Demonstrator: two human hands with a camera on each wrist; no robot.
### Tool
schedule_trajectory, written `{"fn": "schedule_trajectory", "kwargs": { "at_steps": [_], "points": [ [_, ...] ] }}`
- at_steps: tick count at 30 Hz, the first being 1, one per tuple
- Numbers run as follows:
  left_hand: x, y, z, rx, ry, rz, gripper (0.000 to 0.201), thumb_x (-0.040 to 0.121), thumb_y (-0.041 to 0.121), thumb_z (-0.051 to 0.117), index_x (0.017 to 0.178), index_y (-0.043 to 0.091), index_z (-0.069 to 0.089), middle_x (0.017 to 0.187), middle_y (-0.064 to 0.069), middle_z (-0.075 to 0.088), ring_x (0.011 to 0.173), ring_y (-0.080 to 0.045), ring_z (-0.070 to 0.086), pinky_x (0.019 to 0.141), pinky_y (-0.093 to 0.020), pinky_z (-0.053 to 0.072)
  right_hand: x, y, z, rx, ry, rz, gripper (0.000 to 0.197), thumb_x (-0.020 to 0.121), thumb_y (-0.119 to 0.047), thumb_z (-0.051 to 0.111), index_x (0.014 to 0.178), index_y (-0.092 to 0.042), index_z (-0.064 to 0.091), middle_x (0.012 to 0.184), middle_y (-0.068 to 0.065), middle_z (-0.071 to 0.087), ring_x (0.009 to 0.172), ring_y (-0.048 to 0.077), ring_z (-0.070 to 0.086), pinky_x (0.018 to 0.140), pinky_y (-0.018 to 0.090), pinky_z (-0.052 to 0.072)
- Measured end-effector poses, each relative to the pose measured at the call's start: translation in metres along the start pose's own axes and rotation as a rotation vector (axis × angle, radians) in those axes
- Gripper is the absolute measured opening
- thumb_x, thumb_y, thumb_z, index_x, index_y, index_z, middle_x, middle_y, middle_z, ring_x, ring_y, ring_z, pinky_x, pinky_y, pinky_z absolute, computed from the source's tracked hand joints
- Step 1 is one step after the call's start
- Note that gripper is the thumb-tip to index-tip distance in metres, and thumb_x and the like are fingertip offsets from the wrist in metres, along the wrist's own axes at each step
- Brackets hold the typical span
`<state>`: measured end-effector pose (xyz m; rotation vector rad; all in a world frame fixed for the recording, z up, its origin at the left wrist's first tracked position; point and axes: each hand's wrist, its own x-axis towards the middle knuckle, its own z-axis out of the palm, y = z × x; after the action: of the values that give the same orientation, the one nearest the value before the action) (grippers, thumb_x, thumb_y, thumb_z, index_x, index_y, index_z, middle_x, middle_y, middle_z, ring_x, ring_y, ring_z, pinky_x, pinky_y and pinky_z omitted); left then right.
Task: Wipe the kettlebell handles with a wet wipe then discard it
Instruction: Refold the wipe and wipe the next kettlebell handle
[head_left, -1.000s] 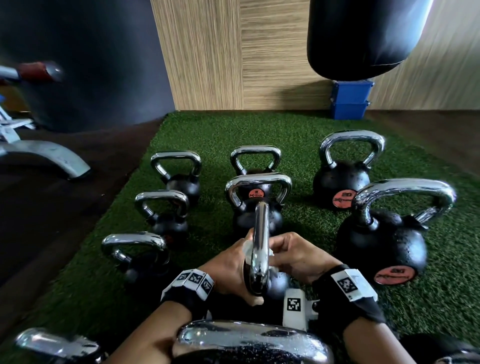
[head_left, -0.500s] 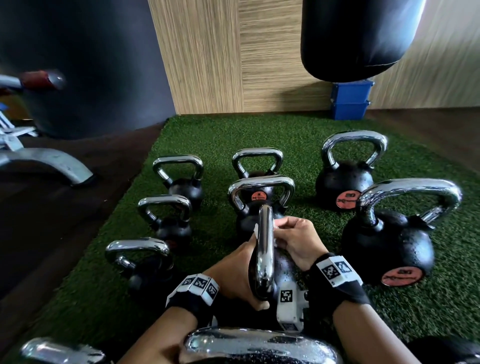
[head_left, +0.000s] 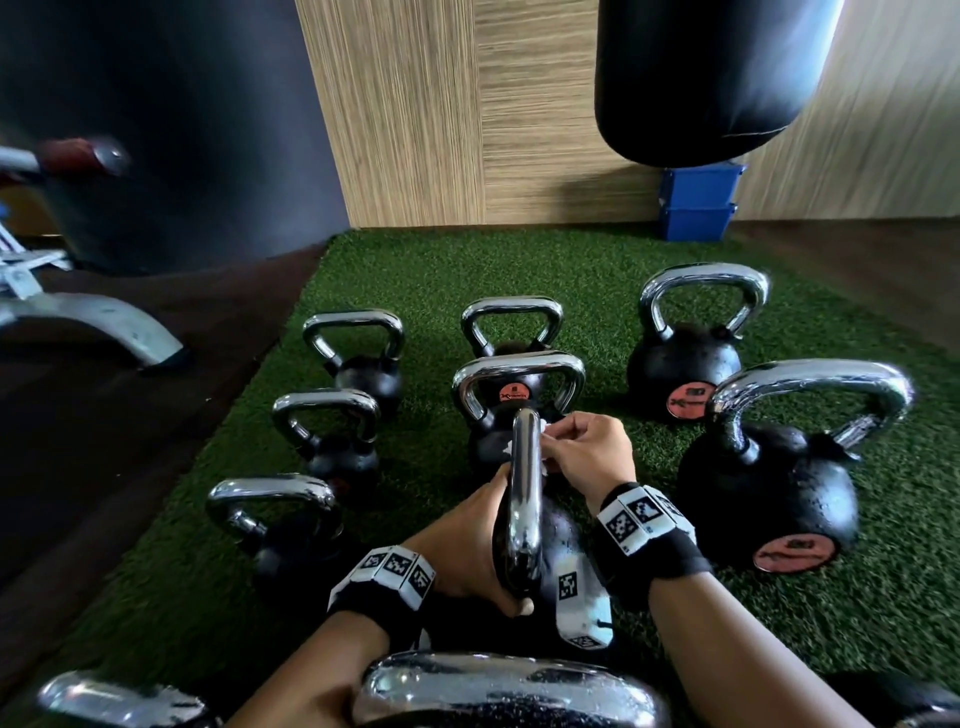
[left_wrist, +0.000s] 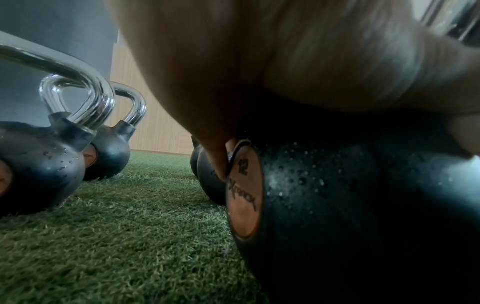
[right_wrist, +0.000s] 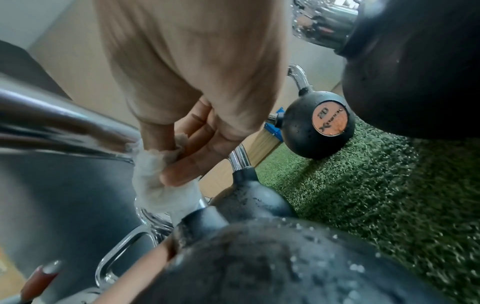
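A black kettlebell (head_left: 558, 540) with a chrome handle (head_left: 525, 493) stands on the green turf, its handle pointing away from me. My left hand (head_left: 467, 545) grips the near end of that handle, thumb curled under it. My right hand (head_left: 582, 454) pinches a white wet wipe (head_left: 545, 428) against the handle's far end. In the right wrist view the wet wipe (right_wrist: 158, 185) is bunched under my fingers (right_wrist: 187, 164) against the chrome handle (right_wrist: 64, 127). The left wrist view shows the kettlebell's body (left_wrist: 337, 205) with a copper "12" badge (left_wrist: 244, 189) under my left hand (left_wrist: 259, 61).
Several more chrome-handled kettlebells stand around on the turf (head_left: 519, 270), the largest (head_left: 769, 493) at my right and another (head_left: 509, 696) right below me. A black punching bag (head_left: 701, 78) hangs above blue bins (head_left: 696, 202). A bench leg (head_left: 98, 322) lies at left.
My right hand has slid the wipe forward along the handle, from its middle to the far end. The left hand keeps its hold on the near end.
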<state>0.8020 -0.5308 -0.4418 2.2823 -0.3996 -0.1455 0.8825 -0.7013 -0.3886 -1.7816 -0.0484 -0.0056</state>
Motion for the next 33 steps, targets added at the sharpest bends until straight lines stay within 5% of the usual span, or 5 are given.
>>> {"fn": "schedule_trajectory", "kwargs": {
  "at_steps": [5, 15, 21, 27, 33],
  "points": [
    [-0.002, 0.004, -0.002, 0.043, -0.019, 0.027, 0.143, 0.042, 0.051, 0.1, 0.156, 0.03, 0.017, 0.145, 0.044, 0.028, 0.14, 0.016, 0.028, 0.116, -0.009, 0.027, -0.003, 0.0, 0.008, -0.209, -0.02, -0.01, 0.021, 0.063, -0.012, 0.08, 0.051, -0.014, 0.063, 0.043, -0.009, 0.06, 0.039, -0.009, 0.056, 0.036, 0.004, 0.037],
    [0.01, 0.034, -0.056, 0.349, -0.407, -0.43, 0.103, 0.082, 0.003, 0.078, 0.162, 0.013, 0.014, 0.162, -0.002, 0.036, 0.142, -0.022, 0.046, 0.116, -0.036, 0.043, -0.019, -0.054, -0.03, -0.485, -0.554, 0.19, 0.018, 0.09, 0.002, 0.053, 0.078, -0.011, 0.058, 0.074, 0.018, 0.055, 0.051, 0.023, 0.058, 0.051, 0.03, 0.054],
    [0.014, 0.079, -0.094, 0.45, 0.209, -0.054, 0.095, 0.082, -0.004, 0.063, 0.161, 0.035, 0.028, 0.154, 0.002, 0.051, 0.129, -0.016, 0.06, 0.109, -0.023, 0.045, -0.039, -0.092, -0.046, -0.583, -0.834, 0.212, 0.01, 0.077, 0.009, 0.065, 0.082, 0.001, 0.066, 0.084, 0.017, 0.06, 0.065, 0.033, 0.071, 0.075, 0.044, 0.063],
    [0.034, 0.111, -0.089, 0.686, -0.091, 0.125, 0.059, 0.091, 0.015, 0.065, 0.146, 0.035, 0.055, 0.162, -0.004, 0.041, 0.148, -0.019, 0.041, 0.122, -0.034, 0.033, -0.048, -0.109, -0.044, -0.743, -0.973, 0.134, 0.069, 0.063, -0.051, 0.089, 0.115, -0.009, 0.071, 0.095, 0.006, 0.075, 0.089, 0.023, 0.072, 0.098, 0.033, 0.053],
    [0.028, 0.106, -0.088, 0.822, 0.095, 0.166, 0.026, 0.076, 0.042, 0.044, 0.097, 0.031, 0.056, 0.097, 0.009, 0.07, 0.087, -0.018, 0.069, 0.07, -0.025, 0.047, -0.059, -0.113, -0.011, -1.111, -0.811, -0.046, 0.046, 0.064, -0.058, 0.084, 0.078, -0.019, 0.067, 0.065, -0.006, 0.07, 0.035, 0.0, 0.055, 0.05, 0.023, 0.045]
  ]
}}
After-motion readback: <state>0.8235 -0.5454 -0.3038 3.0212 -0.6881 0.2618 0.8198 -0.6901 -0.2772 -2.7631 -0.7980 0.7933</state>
